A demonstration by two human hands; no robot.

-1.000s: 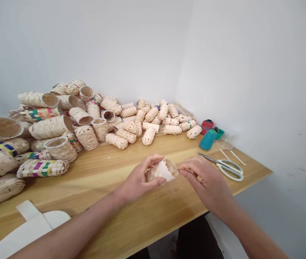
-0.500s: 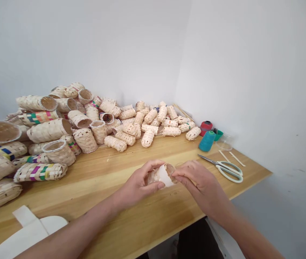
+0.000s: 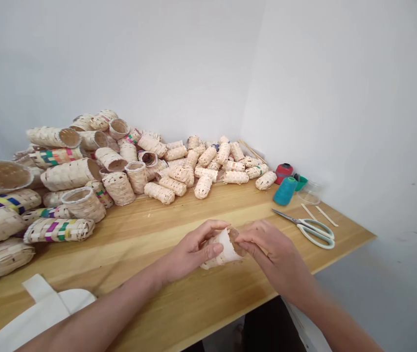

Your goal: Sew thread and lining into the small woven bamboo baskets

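A small woven wood-strip basket (image 3: 216, 259) lies on its side just over the table, with a smooth pale band (image 3: 228, 244) around its rim. My left hand (image 3: 199, 247) is wrapped around its body, thumb on the near side. The open mouth points right, toward my right hand (image 3: 269, 244). Thumb and fingers of that hand are pinched together at the rim's edge. What lies between those fingertips is too small to make out.
Woven baskets (image 3: 71, 175) are heaped at the left and back. To the right lie scissors (image 3: 309, 230), thin strips (image 3: 326, 216), a blue thread cone (image 3: 285, 191), a red spool (image 3: 284, 172) and a clear container (image 3: 309, 194). White sheet material (image 3: 39, 313) sits at front left.
The basket has turned a little in my left hand, and my left thumb has shifted up onto its band. My right fingertips stay pinched at the rim. The whole view has shifted slightly.
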